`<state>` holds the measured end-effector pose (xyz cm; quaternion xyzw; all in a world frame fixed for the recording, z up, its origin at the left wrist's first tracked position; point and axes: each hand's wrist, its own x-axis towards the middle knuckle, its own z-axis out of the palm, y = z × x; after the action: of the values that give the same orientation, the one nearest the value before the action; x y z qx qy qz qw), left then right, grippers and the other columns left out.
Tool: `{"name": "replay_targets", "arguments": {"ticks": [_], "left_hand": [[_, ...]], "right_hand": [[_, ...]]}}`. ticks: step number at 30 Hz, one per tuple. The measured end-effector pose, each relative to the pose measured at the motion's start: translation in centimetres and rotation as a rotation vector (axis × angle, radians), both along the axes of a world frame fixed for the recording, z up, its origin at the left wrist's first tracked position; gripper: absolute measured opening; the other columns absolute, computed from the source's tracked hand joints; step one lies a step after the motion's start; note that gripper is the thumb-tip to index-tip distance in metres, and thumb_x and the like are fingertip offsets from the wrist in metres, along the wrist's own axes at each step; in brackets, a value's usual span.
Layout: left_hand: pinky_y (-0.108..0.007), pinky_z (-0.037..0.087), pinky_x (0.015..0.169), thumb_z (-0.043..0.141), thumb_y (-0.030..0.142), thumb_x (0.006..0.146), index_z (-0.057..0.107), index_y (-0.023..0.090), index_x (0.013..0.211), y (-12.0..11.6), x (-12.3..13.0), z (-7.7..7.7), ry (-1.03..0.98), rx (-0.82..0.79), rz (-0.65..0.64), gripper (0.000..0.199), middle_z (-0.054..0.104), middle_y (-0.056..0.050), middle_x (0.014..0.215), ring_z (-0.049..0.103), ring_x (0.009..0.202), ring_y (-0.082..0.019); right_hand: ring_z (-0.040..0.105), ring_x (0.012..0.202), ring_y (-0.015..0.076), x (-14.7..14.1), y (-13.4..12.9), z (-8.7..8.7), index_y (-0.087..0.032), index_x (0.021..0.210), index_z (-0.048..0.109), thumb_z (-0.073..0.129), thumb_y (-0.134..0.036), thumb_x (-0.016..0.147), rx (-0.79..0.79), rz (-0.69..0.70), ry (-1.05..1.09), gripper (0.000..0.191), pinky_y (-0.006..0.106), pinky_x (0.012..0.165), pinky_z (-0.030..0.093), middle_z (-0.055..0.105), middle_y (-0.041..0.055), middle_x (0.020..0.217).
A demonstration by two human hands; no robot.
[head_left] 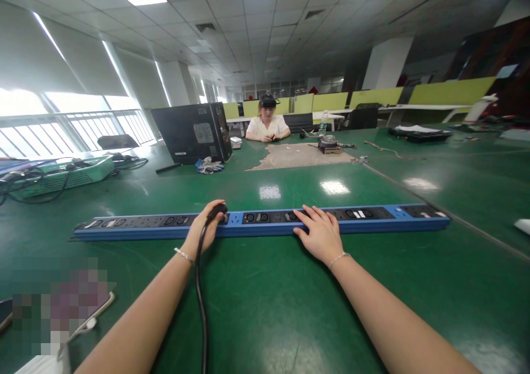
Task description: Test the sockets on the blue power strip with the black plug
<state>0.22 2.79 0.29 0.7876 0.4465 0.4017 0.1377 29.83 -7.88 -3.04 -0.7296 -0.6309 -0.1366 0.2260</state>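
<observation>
So, a long blue strip [265,230] lies crosswise before me, a straight, smooth bar with black panels set with sockets and a few white labels. Left of its middle, my left hand [201,231] has its fingers bent round a plug [217,210], a dull black lump, against the upper face; I cannot tell whether it sits in a socket. From it a thick, smooth cord [201,302] curves down toward me. Right of the middle, my right hand [323,233] lies across the panels, fingers spread and grasping nothing, thumb near the front edge.

The surface [256,297] is glossy green, with bright glare beyond the strip. On it, from the left, stand a pale green lattice basket [68,175] with dark cables [25,175], then a boxy black case [182,134] with crumpled gloves [209,166] beside it. Next comes a greyish-tan patch [290,158], ragged at its left edge; behind it a person [268,127] in white sits near a clear bottle [323,124]. Farther right is a flat black tray [420,135].

Around us: blinds [70,54] and a railing [95,128] left, yellow-green partitions [331,101] behind, a white column [388,62] right.
</observation>
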Motion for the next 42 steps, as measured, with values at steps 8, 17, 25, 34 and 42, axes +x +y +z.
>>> {"name": "replay_targets", "arguments": {"ticks": [8,17,25,34,42], "left_hand": [[-0.034,0.045,0.087,0.040,0.036,0.085,0.050,0.021,0.116,0.0,2.2,-1.2,0.147,-0.016,-0.048,0.036,0.066,-0.005,0.103,0.063,0.091,-0.019],[-0.033,0.043,0.091,0.039,0.035,0.087,0.053,0.027,0.115,0.4,2.6,-2.3,0.307,0.138,-0.044,0.033,0.065,-0.002,0.111,0.060,0.098,-0.018],[-0.037,0.040,0.095,0.044,0.042,0.085,0.048,0.031,0.122,-0.8,2.5,-1.3,0.468,0.161,0.019,0.039,0.064,-0.002,0.115,0.060,0.101,-0.020],[-0.033,0.043,0.088,0.043,0.040,0.085,0.055,0.029,0.113,0.4,2.6,-2.6,0.393,0.168,0.029,0.032,0.069,-0.002,0.099,0.063,0.090,-0.019],[-0.028,0.048,0.078,0.042,0.044,0.085,0.049,0.026,0.118,-1.9,4.4,1.9,-0.042,0.182,0.240,0.038,0.064,-0.001,0.109,0.063,0.089,-0.018]], "right_hand": [[0.036,0.124,0.0228,-0.2,0.1,-0.1,-0.035,0.122,0.053,0.053,-0.039,0.080,0.017,-0.003,0.016,0.042,0.045,0.101,0.020,0.048,-0.0001,0.134],[0.036,0.124,0.0231,-0.2,0.0,0.1,-0.036,0.121,0.053,0.053,-0.039,0.080,0.010,0.004,0.022,0.042,0.045,0.101,0.021,0.049,0.0000,0.133],[0.034,0.125,0.0226,-0.1,0.0,-0.1,-0.029,0.126,0.049,0.049,-0.041,0.081,-0.015,0.000,0.001,0.046,0.045,0.103,0.019,0.048,0.0015,0.134],[0.034,0.126,0.0226,-0.1,-0.1,0.0,-0.023,0.127,0.047,0.047,-0.042,0.083,-0.033,0.008,-0.007,0.049,0.044,0.103,0.018,0.047,0.0041,0.135],[0.034,0.126,0.0235,-0.2,0.0,-0.1,-0.025,0.128,0.046,0.048,-0.041,0.082,-0.010,0.012,0.023,0.050,0.044,0.103,0.018,0.047,0.0045,0.135]]}}
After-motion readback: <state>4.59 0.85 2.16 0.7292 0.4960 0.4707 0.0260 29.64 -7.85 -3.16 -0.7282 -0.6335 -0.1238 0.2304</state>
